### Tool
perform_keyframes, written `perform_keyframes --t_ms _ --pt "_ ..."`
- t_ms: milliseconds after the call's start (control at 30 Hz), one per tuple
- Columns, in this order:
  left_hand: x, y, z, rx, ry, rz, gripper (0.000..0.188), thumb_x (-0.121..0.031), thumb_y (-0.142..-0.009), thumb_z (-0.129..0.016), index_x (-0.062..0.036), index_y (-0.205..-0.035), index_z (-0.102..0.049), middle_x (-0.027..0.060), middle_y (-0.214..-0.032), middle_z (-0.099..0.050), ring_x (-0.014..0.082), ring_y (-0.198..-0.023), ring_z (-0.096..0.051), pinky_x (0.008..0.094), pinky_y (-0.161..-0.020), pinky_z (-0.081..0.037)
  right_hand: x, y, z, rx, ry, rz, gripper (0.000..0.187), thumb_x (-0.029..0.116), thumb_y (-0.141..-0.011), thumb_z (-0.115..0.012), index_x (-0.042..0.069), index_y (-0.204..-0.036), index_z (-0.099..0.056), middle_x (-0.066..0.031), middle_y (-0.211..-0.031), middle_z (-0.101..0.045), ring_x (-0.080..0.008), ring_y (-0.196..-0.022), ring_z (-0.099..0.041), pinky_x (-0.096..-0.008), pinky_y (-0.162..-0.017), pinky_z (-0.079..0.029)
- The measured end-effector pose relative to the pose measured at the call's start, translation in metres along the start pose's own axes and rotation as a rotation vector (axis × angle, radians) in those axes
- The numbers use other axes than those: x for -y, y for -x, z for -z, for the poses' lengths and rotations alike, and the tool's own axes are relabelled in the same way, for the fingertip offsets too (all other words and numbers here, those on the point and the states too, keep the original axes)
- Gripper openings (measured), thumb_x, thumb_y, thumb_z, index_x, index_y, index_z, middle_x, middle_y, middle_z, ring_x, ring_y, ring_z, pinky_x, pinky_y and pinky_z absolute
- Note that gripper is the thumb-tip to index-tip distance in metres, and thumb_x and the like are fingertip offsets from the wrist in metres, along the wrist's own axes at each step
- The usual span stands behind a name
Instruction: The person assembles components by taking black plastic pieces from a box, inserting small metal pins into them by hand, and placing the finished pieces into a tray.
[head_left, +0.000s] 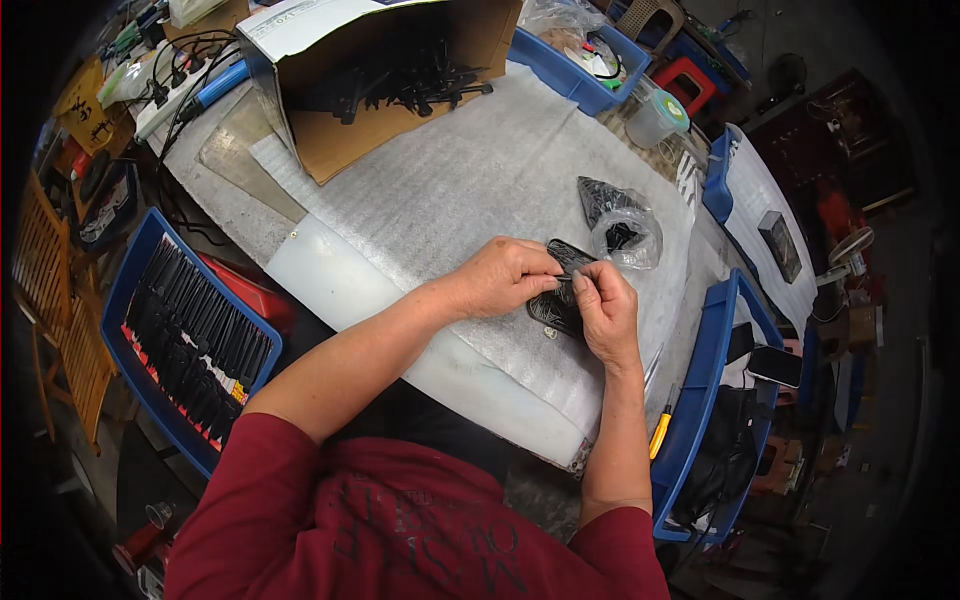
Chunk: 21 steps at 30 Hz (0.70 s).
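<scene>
Black flat part (556, 300) at frame centre, both hands working it.
Left hand (505, 277) pins it; right hand (603, 305) pinches something small—keep the part flat on the foam sheet (470, 190).

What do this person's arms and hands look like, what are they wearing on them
Both the left hand and the right hand are bare: no gloves, and no rings, watch or bracelet that I can make out. The forearms are uncovered too. Short dark red sleeves end above the elbows, part of a dark red T-shirt with faded grey print on the front.
</scene>
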<state>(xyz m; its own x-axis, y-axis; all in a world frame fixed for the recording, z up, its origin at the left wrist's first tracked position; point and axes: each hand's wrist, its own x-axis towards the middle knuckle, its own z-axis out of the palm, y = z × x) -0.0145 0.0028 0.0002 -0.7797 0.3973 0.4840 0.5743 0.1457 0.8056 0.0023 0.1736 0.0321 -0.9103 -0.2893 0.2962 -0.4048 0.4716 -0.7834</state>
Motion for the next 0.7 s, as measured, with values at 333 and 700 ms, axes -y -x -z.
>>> perform_keyframes --t_ms 333,700 --pt "0.001 0.001 -0.004 -0.099 -0.155 -0.077 0.012 -0.006 -0.07 -0.06 0.0003 -0.08 -0.06 0.0099 -0.068 -0.056 0.0239 -0.062 -0.056 0.0312 -0.055 -0.043 -0.005 0.002 -0.003 -0.019 -0.211 -0.175 0.013 0.011 -0.081 -0.053 0.0 -0.076 -0.05 -0.0026 -0.062 -0.049 -0.0078 -0.058 -0.043 -0.0218 -0.052 -0.037" --pt "-0.001 0.002 0.0 -0.013 -0.027 -0.007 0.011 -0.008 -0.071 -0.06 -0.0004 -0.079 -0.06 0.0093 -0.067 -0.056 0.0225 -0.061 -0.055 0.0306 -0.054 -0.043 0.001 0.001 -0.002 -0.016 -0.018 -0.005 0.013 0.009 -0.079 -0.053 -0.001 -0.072 -0.05 -0.0063 -0.061 -0.05 -0.0125 -0.056 -0.045 -0.0258 -0.052 -0.038"
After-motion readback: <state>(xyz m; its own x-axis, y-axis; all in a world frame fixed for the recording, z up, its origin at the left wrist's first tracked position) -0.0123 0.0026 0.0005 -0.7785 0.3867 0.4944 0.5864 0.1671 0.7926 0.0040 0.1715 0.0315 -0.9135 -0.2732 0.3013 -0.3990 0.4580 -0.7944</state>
